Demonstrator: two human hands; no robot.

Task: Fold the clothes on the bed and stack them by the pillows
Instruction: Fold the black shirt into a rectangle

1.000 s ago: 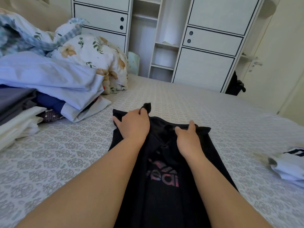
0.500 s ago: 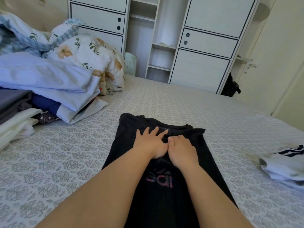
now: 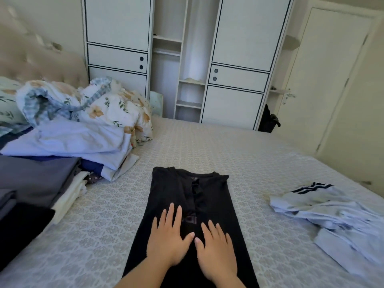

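One black shirt (image 3: 172, 196) lengthwise (collar away)

A home bedroom is showing here. A bed (image 3: 207, 146) with a patterned cover is filling the lower frame, a tufted headboard (image 3: 31, 59) and floral bedding (image 3: 116, 109) are sitting at the upper left, a white wardrobe (image 3: 187, 59) with open shelves is standing at the top centre, and a door (image 3: 324, 69) is closing off the upper right.
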